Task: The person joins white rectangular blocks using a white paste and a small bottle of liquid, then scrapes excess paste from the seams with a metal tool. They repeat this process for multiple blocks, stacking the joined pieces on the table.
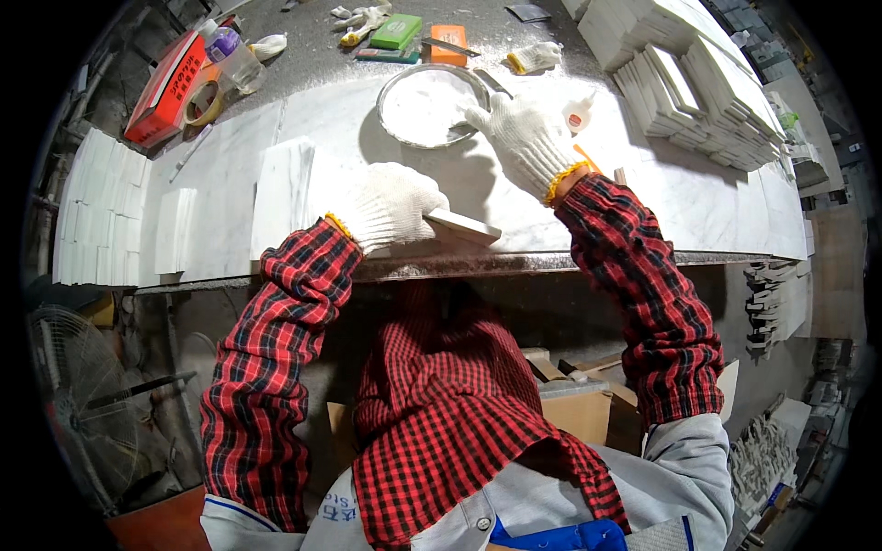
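Observation:
My left hand (390,207), in a white knit glove, is closed round a narrow white stone strip (464,226). The strip sticks out to the right, above the table's near edge. My right hand (528,138), gloved alike, is at the right rim of a round bowl (382,118) holding white powder or paste (423,106). A fingertip reaches over the rim to the white stuff. The fingers look curled, and what they hold, if anything, is hidden. A thin dark blade-like piece (493,83) shows just beyond this hand.
White tiles stand stacked at left (101,211) and far right (689,92). Upright slabs (280,197) stand left of my left hand. A small white bottle (577,114) lies right of my right hand. At the back are a red box (167,92), plastic bottle (234,60), tape roll (204,103) and gloves (535,59).

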The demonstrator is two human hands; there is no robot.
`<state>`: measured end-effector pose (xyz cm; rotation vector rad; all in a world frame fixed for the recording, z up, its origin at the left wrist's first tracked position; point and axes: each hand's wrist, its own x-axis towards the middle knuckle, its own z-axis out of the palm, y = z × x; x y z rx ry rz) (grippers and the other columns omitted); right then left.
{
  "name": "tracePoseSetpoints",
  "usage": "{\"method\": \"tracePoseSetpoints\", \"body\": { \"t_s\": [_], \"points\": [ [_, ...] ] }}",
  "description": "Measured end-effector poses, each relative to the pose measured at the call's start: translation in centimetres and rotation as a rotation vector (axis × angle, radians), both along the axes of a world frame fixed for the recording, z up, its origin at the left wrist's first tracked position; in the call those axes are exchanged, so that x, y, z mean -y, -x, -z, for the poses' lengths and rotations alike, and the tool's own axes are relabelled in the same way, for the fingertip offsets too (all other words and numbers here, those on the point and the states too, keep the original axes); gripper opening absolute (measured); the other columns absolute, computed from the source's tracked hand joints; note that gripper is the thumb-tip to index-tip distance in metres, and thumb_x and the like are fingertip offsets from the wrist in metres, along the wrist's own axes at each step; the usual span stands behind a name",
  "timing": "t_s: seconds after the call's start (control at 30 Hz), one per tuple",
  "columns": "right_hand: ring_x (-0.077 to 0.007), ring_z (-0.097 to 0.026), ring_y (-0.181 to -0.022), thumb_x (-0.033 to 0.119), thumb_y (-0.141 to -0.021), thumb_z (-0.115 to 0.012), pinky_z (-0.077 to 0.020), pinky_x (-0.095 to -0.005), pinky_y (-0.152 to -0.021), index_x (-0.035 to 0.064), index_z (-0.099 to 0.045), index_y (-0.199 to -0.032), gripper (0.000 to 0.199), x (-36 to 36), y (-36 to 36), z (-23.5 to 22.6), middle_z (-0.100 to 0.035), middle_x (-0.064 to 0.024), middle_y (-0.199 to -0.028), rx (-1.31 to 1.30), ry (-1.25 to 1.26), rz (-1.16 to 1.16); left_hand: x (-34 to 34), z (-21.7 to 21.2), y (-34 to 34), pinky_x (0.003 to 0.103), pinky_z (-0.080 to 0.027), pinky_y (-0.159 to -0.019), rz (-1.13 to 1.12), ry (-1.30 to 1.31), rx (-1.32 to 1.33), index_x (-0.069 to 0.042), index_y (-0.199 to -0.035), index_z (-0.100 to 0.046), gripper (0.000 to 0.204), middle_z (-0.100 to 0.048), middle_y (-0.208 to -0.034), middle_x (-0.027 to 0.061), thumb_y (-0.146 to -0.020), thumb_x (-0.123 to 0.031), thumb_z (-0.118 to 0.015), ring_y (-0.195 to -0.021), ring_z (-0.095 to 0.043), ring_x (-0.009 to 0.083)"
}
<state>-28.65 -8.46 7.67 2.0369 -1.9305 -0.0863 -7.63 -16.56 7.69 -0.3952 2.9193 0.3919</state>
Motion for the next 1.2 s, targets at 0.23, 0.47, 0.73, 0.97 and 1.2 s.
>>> {"method": "tracePoseSetpoints", "body": {
  "t_s": [0.23,0.47,0.73,0.97,1.2],
  "points": [
    [-0.0328,-0.064,-0.103,0.029,-0.079,-0.077,-0.0542,-0.0424,-0.085,0.0152,-0.051,-0.141,0.068,-7.8,3.4,-4.2,-0.063,-0.0123,-0.122,0.442,0.004,0.244,0.1,0.7,-0.4,0.045,-0.055,-0.072,0.007,-0.015,-0.063,-0.016,-0.087,-0.074,0.017,-0.070,-0.081,0.0130,-0.074,-0.026,-0.069,-0.080,-0.070,0.0336],
    [-0.0375,-0.058,-0.113,0.024,-0.086,-0.074,-0.0479,-0.0451,-0.097,0.0111,-0.053,-0.142,0.061,-11.8,4.3,2.7,-0.058,-0.0178,-0.128,0.398,0.138,0.311,-0.1,-0.4,-0.1,0.045,-0.055,-0.071,0.033,0.029,-0.035,-0.013,-0.086,-0.074,0.018,-0.069,-0.080,0.0149,-0.076,-0.027,-0.067,-0.078,-0.070,0.0337],
    [-0.0396,-0.058,-0.109,0.009,-0.075,-0.079,-0.0483,-0.0462,-0.096,0.0161,-0.062,-0.133,0.060,-13.8,-4.7,-4.5,-0.058,-0.0191,-0.123,0.549,-0.021,0.079,0.2,1.4,-0.7,0.045,-0.056,-0.070,0.068,0.023,-0.087,-0.016,-0.091,-0.075,0.016,-0.069,-0.078,0.0137,-0.077,-0.023,-0.070,-0.077,-0.070,0.0315],
    [-0.0374,-0.058,-0.104,0.015,-0.073,-0.082,-0.0493,-0.0462,-0.089,0.0203,-0.065,-0.129,0.058,-13.1,-5.5,-2.7,-0.059,-0.0176,-0.119,0.436,0.016,0.071,-0.2,1.5,-0.8,0.043,-0.057,-0.065,0.046,0.114,0.029,-0.019,-0.091,-0.075,0.015,-0.070,-0.078,0.0091,-0.077,-0.021,-0.072,-0.072,-0.071,0.0283],
    [-0.0380,-0.059,-0.104,0.017,-0.073,-0.084,-0.0507,-0.0475,-0.088,0.0223,-0.066,-0.127,0.058,-10.1,-7.0,-2.9,-0.058,-0.0189,-0.120,0.479,0.062,-0.014,-0.1,1.9,-1.3,0.042,-0.057,-0.068,0.023,-0.006,-0.113,-0.022,-0.095,-0.076,0.016,-0.069,-0.074,0.0109,-0.081,-0.027,-0.071,-0.075,-0.071,0.0287]
  ]
}}
